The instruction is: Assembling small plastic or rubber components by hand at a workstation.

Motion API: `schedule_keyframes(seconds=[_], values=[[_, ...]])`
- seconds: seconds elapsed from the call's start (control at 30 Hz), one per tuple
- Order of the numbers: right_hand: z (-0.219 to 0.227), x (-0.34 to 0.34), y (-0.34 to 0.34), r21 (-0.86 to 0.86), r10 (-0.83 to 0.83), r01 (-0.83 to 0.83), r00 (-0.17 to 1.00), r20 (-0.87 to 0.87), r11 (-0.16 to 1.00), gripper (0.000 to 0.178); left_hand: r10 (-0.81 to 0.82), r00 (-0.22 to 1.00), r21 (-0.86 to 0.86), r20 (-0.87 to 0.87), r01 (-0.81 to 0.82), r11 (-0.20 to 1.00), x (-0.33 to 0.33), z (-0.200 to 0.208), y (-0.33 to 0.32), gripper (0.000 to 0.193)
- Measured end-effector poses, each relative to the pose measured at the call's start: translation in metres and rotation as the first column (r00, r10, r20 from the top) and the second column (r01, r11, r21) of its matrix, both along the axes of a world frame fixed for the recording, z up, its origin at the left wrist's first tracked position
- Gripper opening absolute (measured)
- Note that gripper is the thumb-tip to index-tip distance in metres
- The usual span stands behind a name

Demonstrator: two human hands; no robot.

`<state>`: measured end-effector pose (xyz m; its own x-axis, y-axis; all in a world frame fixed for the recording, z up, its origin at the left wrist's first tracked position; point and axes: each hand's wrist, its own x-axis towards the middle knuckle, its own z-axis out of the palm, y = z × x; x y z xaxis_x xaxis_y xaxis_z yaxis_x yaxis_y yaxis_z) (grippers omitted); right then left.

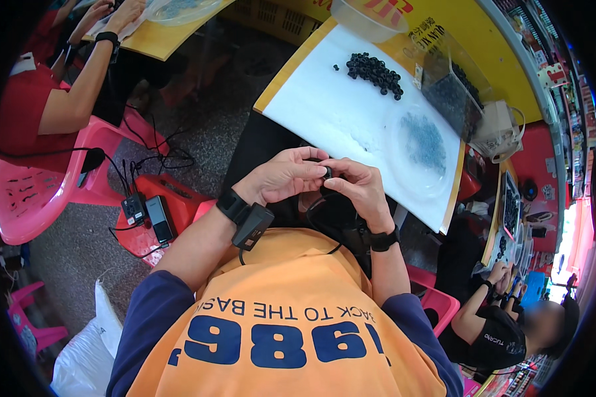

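Observation:
My left hand (286, 175) and my right hand (359, 188) meet in front of my chest, near the close left edge of a white-topped table (318, 99). Between their pinched fingertips is a small black round part (327, 173), gripped from both sides. The fingers cover most of it, so its exact kind is unclear. On the white surface lies a loose pile of similar small black round parts (375, 74). Closer to me, a clear shallow dish (394, 135) holds many tiny pale-blue translucent pieces (425, 144).
A clear bin (437, 86) with black parts and a clear round tub (361, 23) stand along the table's far side. Pink chairs (40, 178) and a red stool with black devices (159, 218) are at left. Other people work at left and lower right.

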<state>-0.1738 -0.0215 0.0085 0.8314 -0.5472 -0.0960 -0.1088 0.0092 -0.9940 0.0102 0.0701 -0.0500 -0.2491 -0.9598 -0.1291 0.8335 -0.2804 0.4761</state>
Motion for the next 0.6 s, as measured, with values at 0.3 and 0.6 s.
schedule_keyframes(seconds=[0.3, 0.6], values=[[0.0043, -0.0013, 0.0041, 0.094, 0.034, -0.031, 0.999, -0.033, 0.995, 0.028, -0.043, 0.997, 0.039, 0.057, 0.04, 0.998, 0.0031, -0.0037, 0.0001, 0.037], [-0.004, -0.0046, 0.0063, 0.105, -0.071, 0.069, 0.997, 0.016, 0.992, 0.026, -0.054, 0.994, 0.09, 0.094, 0.045, 0.995, -0.0002, 0.003, -0.0011, 0.036]])
